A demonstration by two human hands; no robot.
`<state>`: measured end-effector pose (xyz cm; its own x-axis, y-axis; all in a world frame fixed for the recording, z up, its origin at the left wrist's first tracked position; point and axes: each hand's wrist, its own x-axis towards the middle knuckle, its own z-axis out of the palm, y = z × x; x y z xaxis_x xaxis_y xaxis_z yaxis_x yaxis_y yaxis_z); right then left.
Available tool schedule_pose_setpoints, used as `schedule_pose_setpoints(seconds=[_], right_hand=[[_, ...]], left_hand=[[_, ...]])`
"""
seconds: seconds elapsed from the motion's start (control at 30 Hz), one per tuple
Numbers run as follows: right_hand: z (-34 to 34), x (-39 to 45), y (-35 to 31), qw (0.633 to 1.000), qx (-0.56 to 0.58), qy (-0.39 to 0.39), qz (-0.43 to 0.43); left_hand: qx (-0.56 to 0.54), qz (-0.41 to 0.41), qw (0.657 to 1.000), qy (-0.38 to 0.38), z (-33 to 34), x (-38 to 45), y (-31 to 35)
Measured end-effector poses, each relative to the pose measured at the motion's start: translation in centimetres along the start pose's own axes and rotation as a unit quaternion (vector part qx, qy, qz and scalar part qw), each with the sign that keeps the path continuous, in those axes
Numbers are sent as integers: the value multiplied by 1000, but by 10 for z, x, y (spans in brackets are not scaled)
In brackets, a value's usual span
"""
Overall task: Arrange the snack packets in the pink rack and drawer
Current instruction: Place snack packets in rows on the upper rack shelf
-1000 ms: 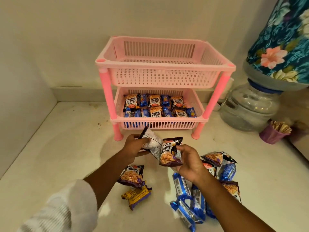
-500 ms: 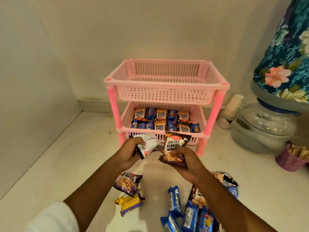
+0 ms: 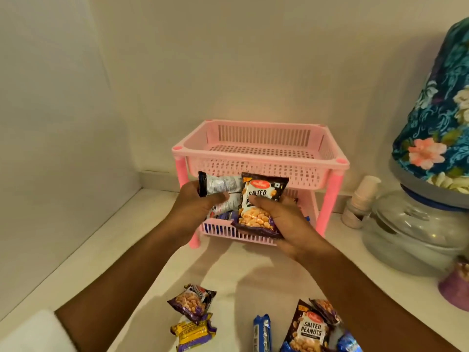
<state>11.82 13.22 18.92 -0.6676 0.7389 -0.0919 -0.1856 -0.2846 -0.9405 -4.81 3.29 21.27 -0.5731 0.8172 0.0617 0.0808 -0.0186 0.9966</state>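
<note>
A two-tier pink rack (image 3: 258,166) stands against the back wall; its top basket holds nothing, its lower basket holds packets mostly hidden behind my hands. My left hand (image 3: 196,208) grips a silver-backed packet (image 3: 219,185) turned back side out. My right hand (image 3: 279,221) grips a dark salted peanuts packet (image 3: 258,199), thumb across its front. Both hands hover in front of the lower basket. On the counter near me lie a peanut packet (image 3: 191,302), a yellow packet (image 3: 194,332), a blue packet (image 3: 262,332) and another salted peanuts packet (image 3: 311,329).
A water dispenser jar (image 3: 411,232) under a floral cover (image 3: 441,133) stands right of the rack. A stack of paper cups (image 3: 360,201) sits between them. A purple cup (image 3: 456,285) is at the far right. Walls close the left and back.
Both hands rose and moved forward with their packets, from the counter in front of the rack up to the lower basket. The view tilted up, so the loose packets slid toward the bottom.
</note>
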Motion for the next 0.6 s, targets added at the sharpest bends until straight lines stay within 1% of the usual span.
schedule_pose_setpoints(seconds=[0.07, 0.17, 0.27, 0.37, 0.47, 0.57, 0.6], right_hand=[[3, 5, -23, 1000, -11, -3, -23], [7, 15, -59, 996, -65, -1, -65], [12, 32, -94, 993, -71, 5, -94], [17, 56, -119, 992, -49, 50, -110], [19, 85, -127, 985, -93, 93, -113], [21, 112, -123, 980, -138, 104, -95], [23, 122, -122, 975, -157, 121, -96]], left_hand=[[83, 74, 993, 35, -4, 8, 21], [169, 191, 965, 63, -9, 23, 49], [242, 299, 919, 84, -16, 45, 69], [325, 364, 869, 85, -21, 72, 77], [413, 389, 821, 70, -26, 102, 74], [504, 365, 783, 32, -26, 132, 66], [543, 349, 764, 18, -26, 142, 64]])
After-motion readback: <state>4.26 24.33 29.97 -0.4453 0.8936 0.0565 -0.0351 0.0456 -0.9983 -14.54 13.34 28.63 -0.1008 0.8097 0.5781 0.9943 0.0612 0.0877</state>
